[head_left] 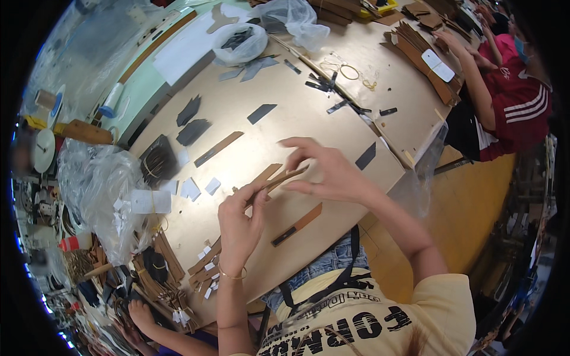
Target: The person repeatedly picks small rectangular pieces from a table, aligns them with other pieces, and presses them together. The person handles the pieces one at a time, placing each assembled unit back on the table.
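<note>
My left hand (pixel 240 222) pinches a narrow brown leather-like strip (pixel 286 177) above the table, with the strip slanting up to the right. My right hand (pixel 326 172) is just beside the strip's far end, thumb and fingers spread apart. Under the held strip, another brown strip (pixel 267 172) lies partly hidden. Closer to me, a brown strip (pixel 306 221) with a dark piece along its left end rests on the tabletop (pixel 332 243). One more brown strip (pixel 218 148) lies farther off, with dark grey slanted pieces (pixel 261 114) around it.
Bundled brown strips (pixel 169 291) with white tags and a clear plastic bag (pixel 101 190) crowd the left side. A person's hand (pixel 141 314) is at the lower left. Across the table, a person in a red shirt (pixel 522 107) handles a stack of brown pieces (pixel 415 56).
</note>
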{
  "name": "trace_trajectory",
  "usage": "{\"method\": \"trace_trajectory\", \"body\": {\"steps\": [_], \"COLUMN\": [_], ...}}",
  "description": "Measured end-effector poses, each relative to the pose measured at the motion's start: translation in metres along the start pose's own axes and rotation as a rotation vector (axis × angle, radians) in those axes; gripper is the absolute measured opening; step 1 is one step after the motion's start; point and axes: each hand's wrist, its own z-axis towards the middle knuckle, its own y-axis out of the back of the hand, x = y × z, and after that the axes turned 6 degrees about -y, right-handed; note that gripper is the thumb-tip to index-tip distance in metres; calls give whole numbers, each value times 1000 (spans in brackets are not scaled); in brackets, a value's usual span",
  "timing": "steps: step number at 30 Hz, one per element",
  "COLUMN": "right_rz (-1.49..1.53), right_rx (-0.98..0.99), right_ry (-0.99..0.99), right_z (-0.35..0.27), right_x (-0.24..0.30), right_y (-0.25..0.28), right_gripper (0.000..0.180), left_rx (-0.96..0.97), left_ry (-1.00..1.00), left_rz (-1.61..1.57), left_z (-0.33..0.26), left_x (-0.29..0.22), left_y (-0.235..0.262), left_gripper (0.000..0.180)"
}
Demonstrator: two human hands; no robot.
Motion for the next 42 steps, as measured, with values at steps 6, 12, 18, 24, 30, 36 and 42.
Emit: {"method": "trace_trajectory", "body": {"steps": [6,12,18,24,30,36,42], "right_rz": [-1015,-931,-418,774,267,-113,-70], "right_rx": [-254,-200,-342,-266,-336,-358,-300], "right_ry": [-183,-292,-298,-291,-436,-333,-471], "right_z": [-85,-104,-97,-103,-88,-66,-63], "right_x": [-41,-55,-41,-33,-34,-42,-43], "right_y": [52,9,-14,36,50,64,71], "right_gripper": [53,62,64,65,75,63,66], "left_rx": [117,218,332,465,176,136,133], "left_ry": [80,136,133,191,271,280,258], "left_rz": [-488,-703,-705,-584,-486,-348,-247], "left_z": [-4,-6,-11,-12,2,16,21], "left_x": [-3,-10,-27,-40,-44,-41,-42], "left_y": [-5,-10,-41,-80,-115,-126,-131], "left_gripper": [26,31,27,27,16,11,10]}}
